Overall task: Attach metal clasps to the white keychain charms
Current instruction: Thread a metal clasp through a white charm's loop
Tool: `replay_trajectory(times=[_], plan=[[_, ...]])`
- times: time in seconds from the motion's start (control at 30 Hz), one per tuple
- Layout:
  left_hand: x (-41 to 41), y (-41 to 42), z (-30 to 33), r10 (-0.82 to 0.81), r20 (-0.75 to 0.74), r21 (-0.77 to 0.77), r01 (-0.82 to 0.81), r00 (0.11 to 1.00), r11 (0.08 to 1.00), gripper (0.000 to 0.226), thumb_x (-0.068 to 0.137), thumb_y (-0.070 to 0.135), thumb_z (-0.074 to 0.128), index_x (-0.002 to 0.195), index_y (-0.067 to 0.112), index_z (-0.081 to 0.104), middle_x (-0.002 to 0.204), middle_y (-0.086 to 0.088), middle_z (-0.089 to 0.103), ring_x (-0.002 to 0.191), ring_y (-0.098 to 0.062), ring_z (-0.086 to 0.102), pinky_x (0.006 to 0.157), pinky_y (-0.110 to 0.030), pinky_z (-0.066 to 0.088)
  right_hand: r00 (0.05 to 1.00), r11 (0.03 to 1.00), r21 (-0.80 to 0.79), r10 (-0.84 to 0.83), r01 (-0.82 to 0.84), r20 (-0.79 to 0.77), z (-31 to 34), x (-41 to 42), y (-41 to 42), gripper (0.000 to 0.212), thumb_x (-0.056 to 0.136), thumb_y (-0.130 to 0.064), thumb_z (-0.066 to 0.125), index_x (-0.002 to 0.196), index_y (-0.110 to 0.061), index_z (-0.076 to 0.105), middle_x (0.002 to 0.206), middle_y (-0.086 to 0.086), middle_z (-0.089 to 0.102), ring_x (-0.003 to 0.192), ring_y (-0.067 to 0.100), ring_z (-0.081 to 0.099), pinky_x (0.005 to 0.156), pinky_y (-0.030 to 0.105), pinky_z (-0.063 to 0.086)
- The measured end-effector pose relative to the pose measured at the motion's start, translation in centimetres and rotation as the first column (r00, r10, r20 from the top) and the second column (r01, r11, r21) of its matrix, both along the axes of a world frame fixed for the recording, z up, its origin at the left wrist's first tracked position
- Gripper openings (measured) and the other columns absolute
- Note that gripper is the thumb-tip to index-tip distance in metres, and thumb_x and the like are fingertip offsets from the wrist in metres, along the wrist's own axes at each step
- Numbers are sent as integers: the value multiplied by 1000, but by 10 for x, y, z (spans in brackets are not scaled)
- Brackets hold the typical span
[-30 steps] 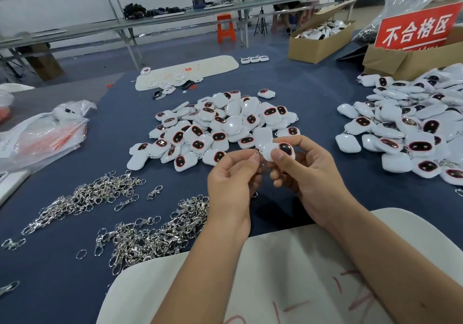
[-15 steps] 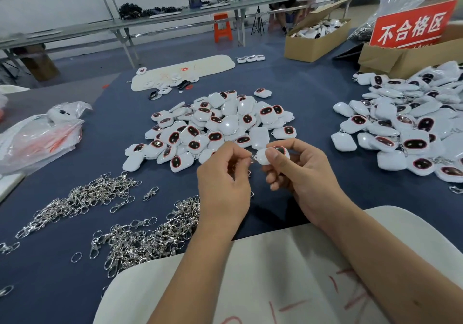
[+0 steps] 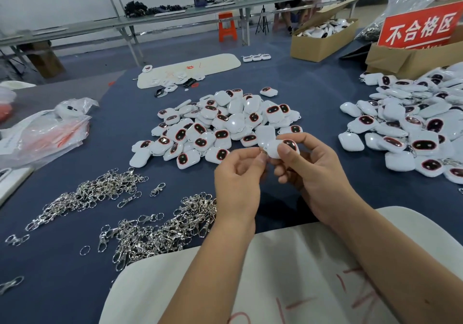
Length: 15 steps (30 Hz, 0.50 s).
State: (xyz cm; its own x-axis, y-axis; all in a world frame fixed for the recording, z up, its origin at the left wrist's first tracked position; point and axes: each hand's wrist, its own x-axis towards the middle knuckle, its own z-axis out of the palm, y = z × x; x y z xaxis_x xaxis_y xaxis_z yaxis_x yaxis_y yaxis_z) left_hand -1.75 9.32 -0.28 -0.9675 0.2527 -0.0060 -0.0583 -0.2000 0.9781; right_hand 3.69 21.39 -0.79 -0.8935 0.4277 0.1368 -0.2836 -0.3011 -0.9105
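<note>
Pinching one white charm [image 3: 276, 149] betw. thumb and forefinger, the right hand [image 3: 310, 173] holds it up over the blue table [image 3: 320, 93], dark red-rimmed face pointing away toward the far side. Left hand [image 3: 236, 181] has its fingertips closed on sth. small and metallic at the charm's left edge, prob. a clasp ring [image 3: 261, 150], but it's too tiny and mostly hidden, so can't say which part. Both hands are closed on their pieces and nearly touching each other.

Handling, as a judgement: the charm looks like hard glossy plastic, light, stiff, likely slippery on its rounded shell. Best held by the flat sides, as now, leaving the corner w/ the loop free. The ring should be springy thin wire, easy to fumble; grip needs nails or fingertip edges right at the split.

Outward: just beyond the hands lies the central pile of charms [image 3: 220, 125], no clasps visible on them, prob. the supply. To the right, well apart, a second pile [image 3: 411, 133] w/ bits of metal showing at some edges, so likely the finished ones. Near left, two heaps of silver lobster clasps [image 3: 160, 231] and [image 3: 85, 196] on the cloth, w/ a few strays and loose rings around. A white board [image 3: 250, 286] sits under the forearms. Far left a plastic bag [image 3: 42, 135]; far right cardboard boxes and a red sign [image 3: 421, 26].
</note>
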Motion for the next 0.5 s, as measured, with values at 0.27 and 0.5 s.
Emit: replay_trajectory(times=[0.27, 0.5], plan=[[2, -5, 9, -175, 228, 232, 121, 958, 965, 9, 98, 5, 62, 103, 4, 68, 88, -13, 66, 77, -19, 59, 77, -30, 48, 1000, 1000, 0, 16, -16, 0, 0, -1, -1, 37, 77, -30, 84, 109, -17, 73, 81, 13, 70, 64, 18, 65, 57, 23, 55], [1, -9, 11, -155, 210, 225, 107, 965, 968, 5, 95, 5, 64, 93, 8, 67, 80, -9, 61, 71, -15, 56, 71, -27, 47, 1000, 999, 35, 10, -10, 8, 0, -1, -4, 50, 74, -34, 84, 114, -8, 69, 79, 14, 71, 61, 18, 64, 54, 23, 53]])
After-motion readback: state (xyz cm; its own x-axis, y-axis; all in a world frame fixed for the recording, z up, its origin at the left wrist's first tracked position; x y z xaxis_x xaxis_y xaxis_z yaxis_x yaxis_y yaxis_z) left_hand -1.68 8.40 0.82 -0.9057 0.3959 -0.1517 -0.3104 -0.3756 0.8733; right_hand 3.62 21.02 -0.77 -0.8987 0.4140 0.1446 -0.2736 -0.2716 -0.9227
